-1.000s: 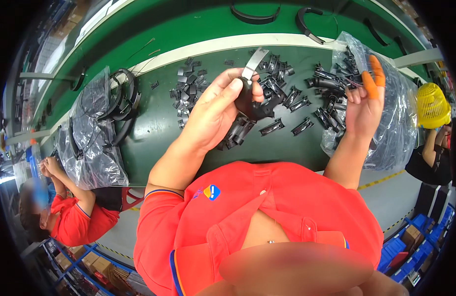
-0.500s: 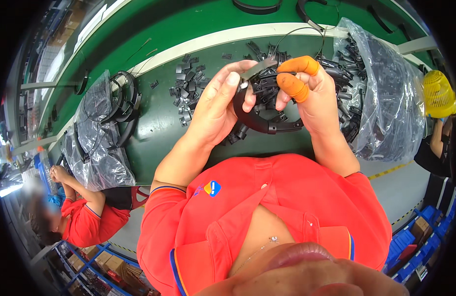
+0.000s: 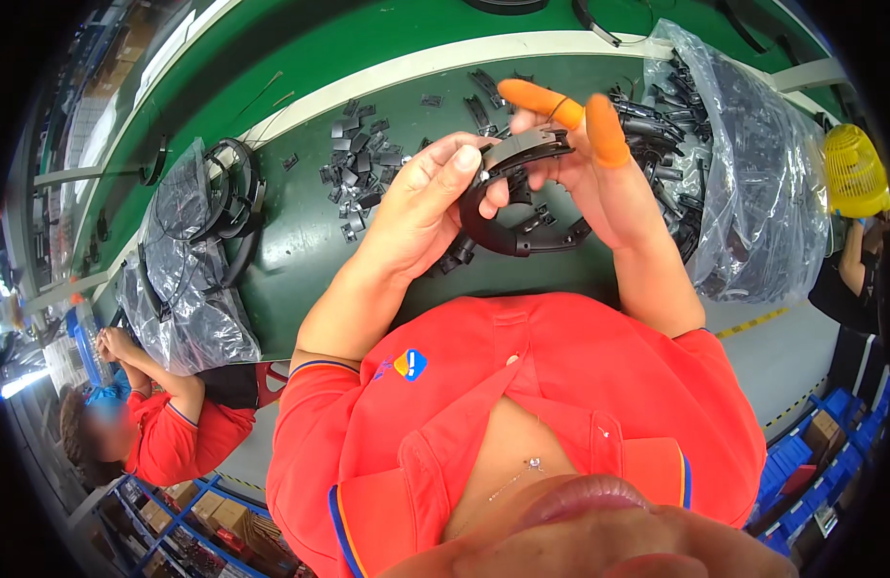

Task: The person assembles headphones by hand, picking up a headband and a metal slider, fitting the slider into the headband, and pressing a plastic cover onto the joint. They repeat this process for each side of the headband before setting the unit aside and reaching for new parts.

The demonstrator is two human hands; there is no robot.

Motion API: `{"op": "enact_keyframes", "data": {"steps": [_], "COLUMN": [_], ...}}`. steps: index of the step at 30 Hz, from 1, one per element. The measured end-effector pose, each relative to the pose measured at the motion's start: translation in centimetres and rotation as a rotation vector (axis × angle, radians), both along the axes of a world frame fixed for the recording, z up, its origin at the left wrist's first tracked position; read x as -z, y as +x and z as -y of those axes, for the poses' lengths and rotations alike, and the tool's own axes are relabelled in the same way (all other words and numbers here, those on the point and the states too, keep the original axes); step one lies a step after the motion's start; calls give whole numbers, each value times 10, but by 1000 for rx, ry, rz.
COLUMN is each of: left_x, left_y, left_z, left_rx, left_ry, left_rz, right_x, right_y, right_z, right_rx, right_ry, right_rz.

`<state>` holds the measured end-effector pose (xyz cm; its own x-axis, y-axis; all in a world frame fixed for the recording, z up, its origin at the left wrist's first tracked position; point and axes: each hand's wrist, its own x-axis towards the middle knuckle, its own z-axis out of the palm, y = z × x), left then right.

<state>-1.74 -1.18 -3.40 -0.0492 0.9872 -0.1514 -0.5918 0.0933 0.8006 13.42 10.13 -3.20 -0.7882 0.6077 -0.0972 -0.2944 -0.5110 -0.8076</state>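
My left hand (image 3: pixel 428 197) is closed around a black curved headband (image 3: pixel 488 223), thumb on its upper side. Its upper arm is a dark grey strip; the lower end shows an open channel. Orange finger covers (image 3: pixel 609 133) sit on two digits of my right hand (image 3: pixel 599 183), which are spread apart beside the upper end. A thin dark line, perhaps a wire, crosses one cover. The other right fingers are partly hidden behind the headband; whether they touch it I cannot tell. Beneath both hands lie loose black curved parts (image 3: pixel 536 220).
Small black pieces (image 3: pixel 353 154) are scattered left of my hands on the green table (image 3: pixel 301 217). A clear plastic bag (image 3: pixel 763 193) with black parts stands right. More headbands (image 3: pixel 235 193) lie on plastic at left. A co-worker (image 3: pixel 190 424) sits left; a yellow fan (image 3: pixel 854 173) is far right.
The orange-covered digits of my right hand have spread and moved away from the headband's upper end. My left hand keeps its hold, with the headband slightly turned.
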Motion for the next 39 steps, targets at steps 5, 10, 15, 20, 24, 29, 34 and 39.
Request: {"op": "enact_keyframes", "data": {"steps": [5,10,15,20,24,29,34,39], "left_x": [1,1,1,6,9,2,5,9], "left_y": [3,3,4,4,7,6,8,13], "left_z": [1,3,4,1,0,0,1,-3], "left_rx": [-11,33,37,-25,-22,5,-121,-104], "left_ry": [-31,-28,-55,-36,-67,-53,12,43], "left_rz": [64,82,80,156,102,69,37,-85], "right_x": [-5,-7,-11,2,6,-5,-1,0], "right_y": [1,4,7,12,15,8,10,8], "right_z": [2,6,7,14,12,5,14,25], "right_rx": [137,380,425,469,460,380,257,143], "right_ry": [147,829,1022,944,900,733,540,11], "right_rz": [54,204,344,325,316,319,186,-3]}}
